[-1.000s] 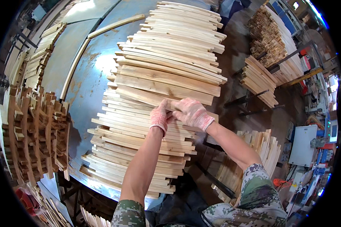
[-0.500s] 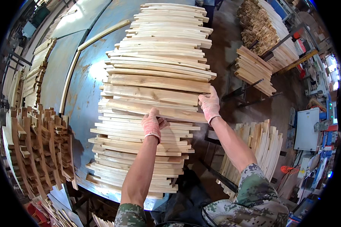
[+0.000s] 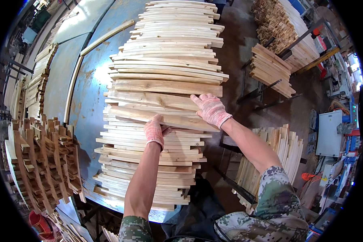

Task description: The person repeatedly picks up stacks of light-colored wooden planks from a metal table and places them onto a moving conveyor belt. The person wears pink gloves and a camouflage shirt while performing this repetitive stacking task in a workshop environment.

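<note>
Pale wooden slats lie side by side in a long row on a blue metal table (image 3: 93, 86). My left hand (image 3: 154, 132), in a pinkish knit glove, is closed on the near edge of a wide slat (image 3: 181, 120) that lies at a slant on top of the row. Just beyond it, my gloved right hand (image 3: 212, 110) grips the right part of a second wide slat (image 3: 149, 99), fingers over its top; the hand hides that end. Farther off, a third wide slat (image 3: 165, 86) rests on the row, untouched.
Stacked wood pieces (image 3: 44, 161) stand at the left. A long strip (image 3: 107, 37) lies on the table's far left. To the right are slats on a metal rack (image 3: 272, 70), a nearer slat bundle (image 3: 270, 161) and a grey cabinet (image 3: 330, 133).
My right hand has shifted left from the slat ends to farther over the second slat, whose right part now tilts nearer me. My left hand stays on the nearest wide slat.
</note>
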The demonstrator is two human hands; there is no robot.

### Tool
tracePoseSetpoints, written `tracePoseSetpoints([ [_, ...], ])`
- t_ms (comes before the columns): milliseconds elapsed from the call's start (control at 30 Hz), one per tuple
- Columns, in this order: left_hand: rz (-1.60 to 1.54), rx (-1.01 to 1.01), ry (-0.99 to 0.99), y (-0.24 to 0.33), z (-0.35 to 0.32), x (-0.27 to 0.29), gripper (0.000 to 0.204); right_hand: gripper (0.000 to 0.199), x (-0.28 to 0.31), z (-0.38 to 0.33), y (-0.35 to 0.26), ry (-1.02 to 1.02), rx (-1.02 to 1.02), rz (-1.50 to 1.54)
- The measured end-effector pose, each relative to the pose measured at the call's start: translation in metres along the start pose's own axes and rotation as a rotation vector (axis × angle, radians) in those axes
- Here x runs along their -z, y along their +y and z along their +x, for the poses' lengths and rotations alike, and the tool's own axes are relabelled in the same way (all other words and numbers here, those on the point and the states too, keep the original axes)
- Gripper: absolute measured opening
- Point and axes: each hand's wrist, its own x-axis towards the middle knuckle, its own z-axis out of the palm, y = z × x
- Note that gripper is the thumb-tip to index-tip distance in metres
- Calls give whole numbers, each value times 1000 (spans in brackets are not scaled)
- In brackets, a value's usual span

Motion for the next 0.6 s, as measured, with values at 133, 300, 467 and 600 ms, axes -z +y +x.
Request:
tracePoseSetpoints([
  [133,-42,1,-48,17,-25,4,48,66,10,-23,9,-82,97,319],
  [300,108,46,-74,5,7,-3,41,60,23,-23,2,-256,142,231],
  [467,114,26,-53,7,5,-11,38,97,7,17,18,389,60,-180],
  [600,142,4,-68,8,3,-8,39,110,25,51,31,160,-35,-200],
])
